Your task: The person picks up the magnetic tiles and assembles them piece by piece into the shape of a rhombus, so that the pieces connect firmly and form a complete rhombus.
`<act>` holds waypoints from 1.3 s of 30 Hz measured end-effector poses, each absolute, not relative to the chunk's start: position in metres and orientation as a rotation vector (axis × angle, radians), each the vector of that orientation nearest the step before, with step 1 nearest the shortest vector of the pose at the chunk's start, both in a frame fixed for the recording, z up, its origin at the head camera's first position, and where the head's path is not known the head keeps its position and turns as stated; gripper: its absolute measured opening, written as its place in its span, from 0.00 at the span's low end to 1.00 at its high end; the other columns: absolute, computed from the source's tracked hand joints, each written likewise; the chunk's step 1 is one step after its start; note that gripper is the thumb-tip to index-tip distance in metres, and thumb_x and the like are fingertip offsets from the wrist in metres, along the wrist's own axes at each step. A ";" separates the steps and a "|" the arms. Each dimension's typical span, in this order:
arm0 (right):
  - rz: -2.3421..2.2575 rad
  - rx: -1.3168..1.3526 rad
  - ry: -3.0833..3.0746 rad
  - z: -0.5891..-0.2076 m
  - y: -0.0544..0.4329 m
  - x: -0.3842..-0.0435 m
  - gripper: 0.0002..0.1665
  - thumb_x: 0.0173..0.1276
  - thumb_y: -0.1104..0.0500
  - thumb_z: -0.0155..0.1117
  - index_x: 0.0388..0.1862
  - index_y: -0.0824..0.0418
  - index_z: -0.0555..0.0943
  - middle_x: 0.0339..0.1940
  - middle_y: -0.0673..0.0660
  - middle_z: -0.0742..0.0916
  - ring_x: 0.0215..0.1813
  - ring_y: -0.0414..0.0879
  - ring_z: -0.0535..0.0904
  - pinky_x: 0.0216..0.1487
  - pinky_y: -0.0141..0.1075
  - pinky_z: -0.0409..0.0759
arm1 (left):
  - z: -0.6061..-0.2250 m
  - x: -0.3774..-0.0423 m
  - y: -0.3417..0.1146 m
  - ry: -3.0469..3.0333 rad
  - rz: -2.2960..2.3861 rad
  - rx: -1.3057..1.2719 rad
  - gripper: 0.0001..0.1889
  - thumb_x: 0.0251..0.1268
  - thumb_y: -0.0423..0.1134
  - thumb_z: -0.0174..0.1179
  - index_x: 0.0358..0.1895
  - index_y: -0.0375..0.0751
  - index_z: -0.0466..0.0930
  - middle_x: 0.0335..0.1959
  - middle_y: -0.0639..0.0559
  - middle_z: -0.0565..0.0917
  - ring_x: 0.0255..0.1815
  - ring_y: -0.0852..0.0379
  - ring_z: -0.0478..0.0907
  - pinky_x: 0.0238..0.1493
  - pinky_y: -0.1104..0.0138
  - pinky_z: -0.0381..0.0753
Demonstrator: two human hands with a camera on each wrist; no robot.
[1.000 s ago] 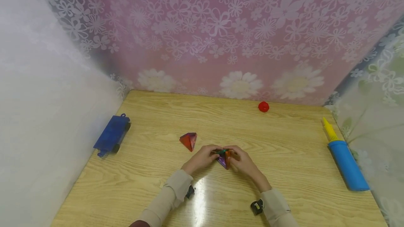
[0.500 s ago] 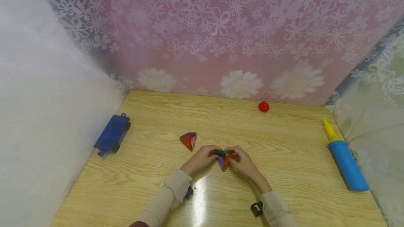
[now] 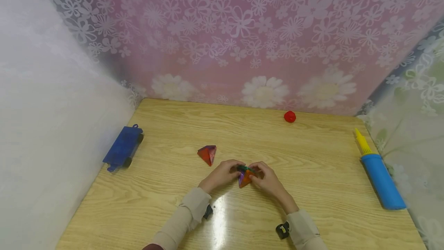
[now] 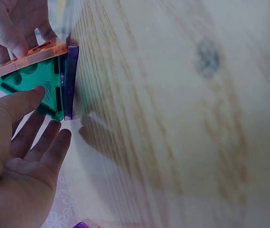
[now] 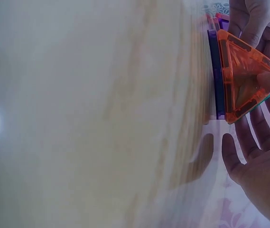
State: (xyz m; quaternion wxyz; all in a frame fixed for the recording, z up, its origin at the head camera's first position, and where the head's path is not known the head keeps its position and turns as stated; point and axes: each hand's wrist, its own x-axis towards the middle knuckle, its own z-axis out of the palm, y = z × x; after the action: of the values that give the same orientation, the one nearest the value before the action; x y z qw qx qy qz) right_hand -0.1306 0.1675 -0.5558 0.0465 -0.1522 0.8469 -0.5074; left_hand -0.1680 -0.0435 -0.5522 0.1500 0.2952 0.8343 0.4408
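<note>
Triangular magnetic tiles in green [image 4: 50, 71], orange [image 5: 232, 50] and purple [image 4: 71, 83] lean together as a small pyramid at the middle of the table. The purple tile lies lowest, against the tabletop. My left hand [image 3: 222, 173] pinches the green tile, thumb on its face and fingers behind. From the other side, my right hand [image 3: 266, 177] pinches the orange tile, its thumb pressed on the face. Just beyond the left hand sits another small pyramid [image 3: 207, 156] of red and purple triangular tiles. Fingers hide part of the held tiles in the head view.
On the wooden table [image 3: 166, 126], a blue wheeled toy wagon [image 3: 123, 146] stands near the left edge. A blue pump with a yellow nozzle [image 3: 381, 182] lies along the right edge. A small red object [image 3: 290, 117] sits at the back, by the flowered pink curtain [image 3: 222, 49].
The held tiles have turned between my hands, so the orange face now shows more toward me and the purple one less. Both arms stay nearly in place.
</note>
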 end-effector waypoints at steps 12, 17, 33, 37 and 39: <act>-1.520 -0.556 2.664 -0.558 0.170 -0.137 0.21 0.60 0.67 0.68 0.52 0.68 0.77 0.47 0.60 0.81 0.49 0.54 0.78 0.52 0.44 0.79 | -0.531 -0.181 -0.060 2.460 1.377 0.736 0.19 0.70 0.32 0.53 0.63 0.40 0.73 0.62 0.45 0.74 0.62 0.43 0.72 0.60 0.54 0.74; -1.563 -0.555 2.565 -0.558 0.171 -0.139 0.28 0.59 0.62 0.70 0.57 0.68 0.74 0.51 0.63 0.80 0.54 0.60 0.78 0.56 0.48 0.77 | -0.519 -0.196 -0.081 2.569 1.439 0.714 0.19 0.69 0.29 0.53 0.62 0.36 0.72 0.56 0.41 0.77 0.47 0.43 0.79 0.48 0.57 0.81; -1.437 -0.550 2.598 -0.558 0.175 -0.146 0.30 0.56 0.57 0.72 0.57 0.65 0.77 0.53 0.59 0.82 0.52 0.52 0.78 0.54 0.40 0.77 | -0.530 -0.215 -0.126 2.531 1.295 0.428 0.32 0.60 0.32 0.64 0.69 0.36 0.64 0.65 0.36 0.70 0.61 0.41 0.71 0.58 0.52 0.75; -1.429 -0.534 2.597 -0.558 0.177 -0.147 0.27 0.58 0.56 0.71 0.55 0.63 0.79 0.54 0.57 0.82 0.54 0.53 0.78 0.57 0.44 0.76 | -0.531 -0.216 -0.126 2.531 1.268 0.413 0.32 0.61 0.32 0.64 0.68 0.37 0.65 0.63 0.36 0.72 0.58 0.42 0.73 0.56 0.53 0.75; -1.423 -0.533 2.599 -0.559 0.178 -0.148 0.26 0.59 0.55 0.70 0.55 0.63 0.79 0.53 0.57 0.83 0.54 0.53 0.78 0.57 0.46 0.76 | -0.532 -0.217 -0.126 2.534 1.259 0.412 0.31 0.61 0.33 0.64 0.68 0.37 0.65 0.63 0.36 0.72 0.58 0.42 0.73 0.56 0.53 0.75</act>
State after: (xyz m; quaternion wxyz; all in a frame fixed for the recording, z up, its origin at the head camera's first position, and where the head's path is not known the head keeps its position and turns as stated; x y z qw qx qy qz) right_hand -0.1478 0.1776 -0.5587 0.0652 -0.1767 0.8615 -0.4716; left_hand -0.2172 -0.1258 -0.5321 0.1407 0.1427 0.8774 0.4360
